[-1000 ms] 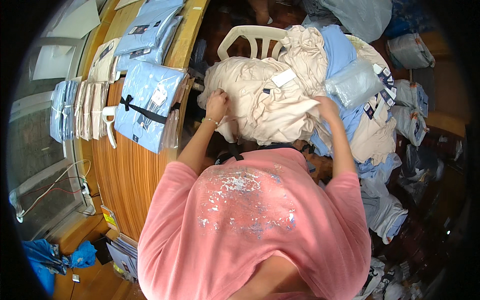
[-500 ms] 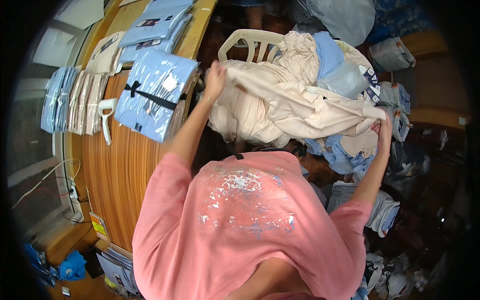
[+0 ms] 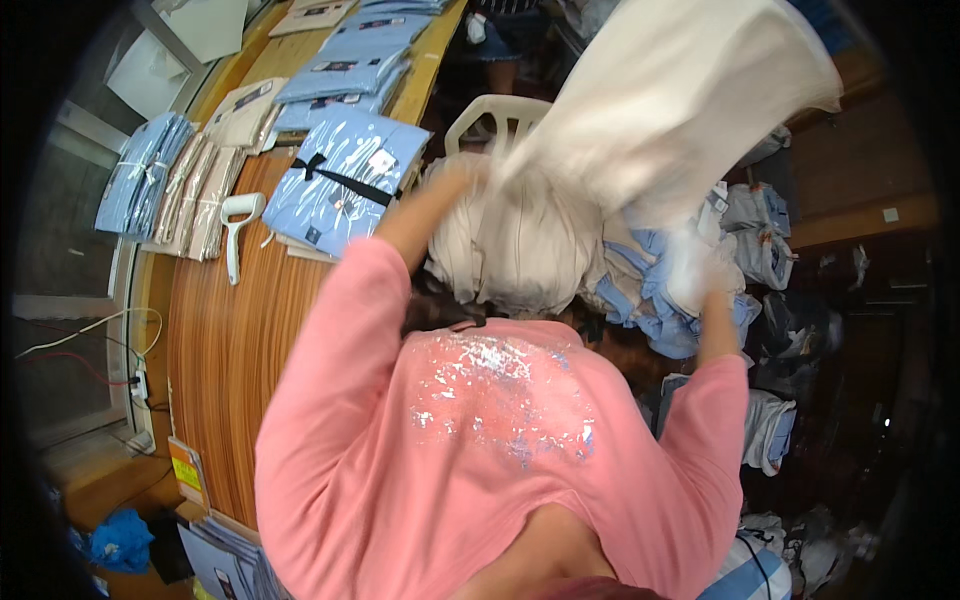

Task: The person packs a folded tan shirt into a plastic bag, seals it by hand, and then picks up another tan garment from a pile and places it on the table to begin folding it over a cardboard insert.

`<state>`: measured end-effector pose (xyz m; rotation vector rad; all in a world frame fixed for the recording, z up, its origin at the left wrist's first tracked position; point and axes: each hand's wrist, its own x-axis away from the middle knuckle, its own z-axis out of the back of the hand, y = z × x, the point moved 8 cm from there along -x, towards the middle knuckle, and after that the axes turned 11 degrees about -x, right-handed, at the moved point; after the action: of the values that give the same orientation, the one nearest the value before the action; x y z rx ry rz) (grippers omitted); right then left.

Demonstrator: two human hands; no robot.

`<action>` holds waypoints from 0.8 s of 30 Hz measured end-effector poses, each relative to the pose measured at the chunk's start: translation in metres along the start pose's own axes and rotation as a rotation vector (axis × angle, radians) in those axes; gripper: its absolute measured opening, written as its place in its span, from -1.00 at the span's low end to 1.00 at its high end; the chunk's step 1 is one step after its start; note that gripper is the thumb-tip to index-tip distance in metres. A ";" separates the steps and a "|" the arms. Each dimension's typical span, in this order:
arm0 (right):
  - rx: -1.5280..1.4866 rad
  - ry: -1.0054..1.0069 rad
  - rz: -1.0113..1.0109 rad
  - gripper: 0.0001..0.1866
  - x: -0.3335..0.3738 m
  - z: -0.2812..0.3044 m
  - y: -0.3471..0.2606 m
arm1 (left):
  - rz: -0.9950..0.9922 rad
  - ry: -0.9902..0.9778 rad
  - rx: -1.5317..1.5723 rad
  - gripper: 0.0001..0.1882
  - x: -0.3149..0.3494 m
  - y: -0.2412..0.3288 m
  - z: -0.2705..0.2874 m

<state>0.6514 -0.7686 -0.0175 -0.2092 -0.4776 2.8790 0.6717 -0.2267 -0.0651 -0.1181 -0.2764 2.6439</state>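
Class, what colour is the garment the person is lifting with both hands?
Cream, plain with no pattern: the garment shows best in the head view, raised above the pile.

Both arms raised forward — left hand (image 3: 462, 180) and right hand (image 3: 700, 275) blurred, clenched.

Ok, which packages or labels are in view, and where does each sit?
Bagged blue shirt with black bow: table, beside the left arm, flat, glossy.
Row of bagged shirts, blue and cream: table's left edge, upright.
Stacked bagged shirts: far end of the table.
Yellow label: near table edge, small rectangle.
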 end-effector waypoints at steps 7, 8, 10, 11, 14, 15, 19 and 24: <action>-0.377 -1.430 -0.586 -0.49 0.233 -0.222 0.035 | -0.040 -0.629 0.237 -0.75 0.251 0.070 -0.245; -0.440 -1.300 -0.546 -0.54 0.207 -0.203 0.016 | -0.001 -0.575 0.209 -0.74 0.261 0.056 -0.242; -0.392 -1.141 -0.440 -0.62 0.175 -0.156 0.081 | 0.085 -0.364 0.378 -0.77 0.201 0.065 -0.134; -0.581 -0.823 -0.447 -0.60 0.145 -0.134 0.072 | 0.250 -0.256 0.544 -0.79 0.203 0.041 -0.075; -1.020 -0.549 -0.234 -0.72 0.084 -0.058 -0.018 | 0.465 0.039 0.563 -0.56 0.215 -0.003 0.040; -1.145 -0.405 -0.162 -0.69 0.068 -0.024 -0.031 | 0.524 0.091 0.543 -0.45 0.219 -0.012 0.076; -1.386 0.013 -0.228 -0.64 0.033 0.061 0.009 | 0.685 0.483 0.752 -0.57 0.249 -0.050 0.155; -0.629 -0.418 -0.353 -0.71 0.008 -0.011 -0.002 | 0.890 0.622 0.667 -0.83 0.305 -0.099 0.176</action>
<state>0.6458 -0.7614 -0.0280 0.3576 -1.3369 2.3369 0.4243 -0.0284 0.1169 -0.9972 1.0815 3.1509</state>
